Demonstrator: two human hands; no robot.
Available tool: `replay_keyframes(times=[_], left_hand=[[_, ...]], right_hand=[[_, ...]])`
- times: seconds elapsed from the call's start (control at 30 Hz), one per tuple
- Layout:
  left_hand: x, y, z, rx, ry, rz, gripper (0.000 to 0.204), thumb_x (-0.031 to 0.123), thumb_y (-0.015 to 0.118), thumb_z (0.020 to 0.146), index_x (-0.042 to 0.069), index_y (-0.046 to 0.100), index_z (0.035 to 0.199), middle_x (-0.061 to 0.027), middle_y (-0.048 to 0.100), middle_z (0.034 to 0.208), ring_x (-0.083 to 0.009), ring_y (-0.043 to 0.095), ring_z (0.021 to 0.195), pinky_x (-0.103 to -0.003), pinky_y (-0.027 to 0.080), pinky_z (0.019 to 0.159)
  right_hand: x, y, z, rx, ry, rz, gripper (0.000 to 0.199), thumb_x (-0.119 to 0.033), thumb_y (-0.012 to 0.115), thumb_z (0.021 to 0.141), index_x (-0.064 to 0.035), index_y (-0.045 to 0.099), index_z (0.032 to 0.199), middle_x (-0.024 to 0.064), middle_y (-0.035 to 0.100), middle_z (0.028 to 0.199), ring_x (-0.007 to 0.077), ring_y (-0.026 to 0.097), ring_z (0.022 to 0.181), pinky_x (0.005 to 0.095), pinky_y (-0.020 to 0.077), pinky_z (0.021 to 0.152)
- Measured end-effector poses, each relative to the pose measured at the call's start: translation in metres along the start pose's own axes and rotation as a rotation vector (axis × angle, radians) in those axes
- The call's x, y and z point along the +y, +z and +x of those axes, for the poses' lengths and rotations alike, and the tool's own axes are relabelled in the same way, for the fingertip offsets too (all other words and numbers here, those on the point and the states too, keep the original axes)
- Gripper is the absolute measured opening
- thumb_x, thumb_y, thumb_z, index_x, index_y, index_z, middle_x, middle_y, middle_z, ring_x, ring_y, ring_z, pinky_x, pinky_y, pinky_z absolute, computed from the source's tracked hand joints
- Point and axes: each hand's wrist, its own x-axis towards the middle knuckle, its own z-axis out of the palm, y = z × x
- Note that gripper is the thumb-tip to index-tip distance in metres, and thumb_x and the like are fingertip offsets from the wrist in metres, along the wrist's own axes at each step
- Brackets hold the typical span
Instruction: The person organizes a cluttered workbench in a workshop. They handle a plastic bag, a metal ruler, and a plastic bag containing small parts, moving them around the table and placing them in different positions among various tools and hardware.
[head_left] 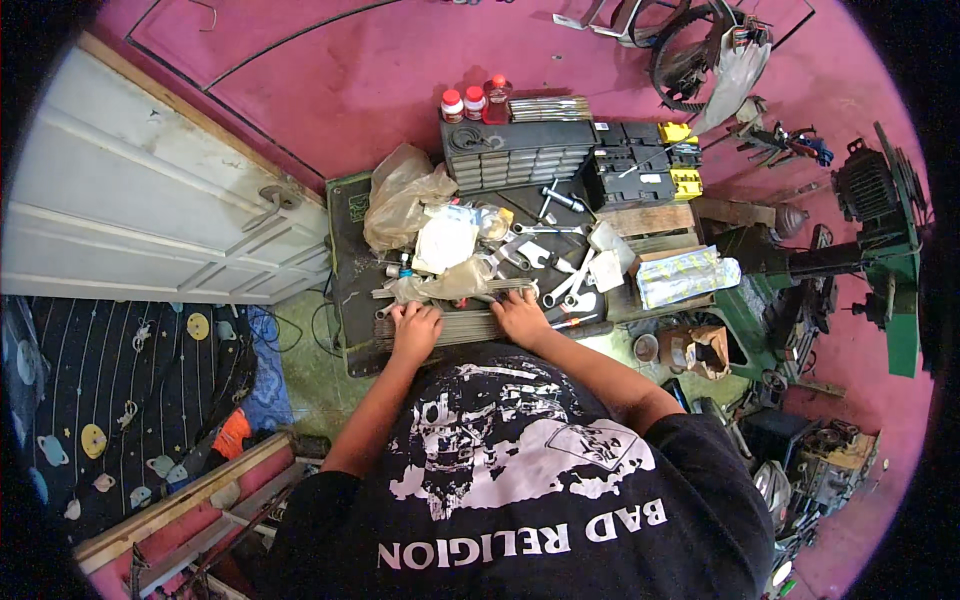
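A bundle of long, thin grey metal rods lies along the near edge of the dark workbench. My left hand rests at the bundle's left part, its fingers curled over the rods. Toward the right end, my right hand has its fingers bent round more thin rods just beyond the bundle. A crumpled clear plastic bag lies between and beyond my hands. Close to my right hand are combination wrenches and a screwdriver.
Behind the tools stand a small-drawer cabinet, red-capped bottles and black-and-yellow cases. A larger plastic bag and white papers sit at left. A white door is left; a green drill press is right.
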Motion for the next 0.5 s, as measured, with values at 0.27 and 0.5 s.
replay_keyframes(times=[0.27,0.5], left_hand=[[0.009,0.007,0.002,-0.107,-0.023,0.161,0.020,0.018,0.070,0.078,0.015,0.072,0.098,-0.0023,0.062,0.095,-0.0236,0.053,0.102,-0.048,0.033,0.091],[0.012,0.009,0.010,-0.150,-0.101,0.132,0.017,0.018,0.068,0.079,0.015,0.074,0.093,-0.0038,0.061,0.097,-0.0245,0.052,0.101,-0.047,0.033,0.088]], right_hand=[[-0.002,0.007,0.006,-0.063,0.080,0.004,0.026,-0.020,0.049,0.093,-0.0040,0.066,0.106,0.0082,0.071,0.088,0.0266,0.057,0.109,0.0511,0.0358,0.097],[-0.003,0.003,0.010,-0.030,0.062,-0.032,0.024,-0.017,0.049,0.092,-0.0032,0.067,0.101,0.0089,0.071,0.088,0.0285,0.058,0.107,0.0526,0.0346,0.099]])
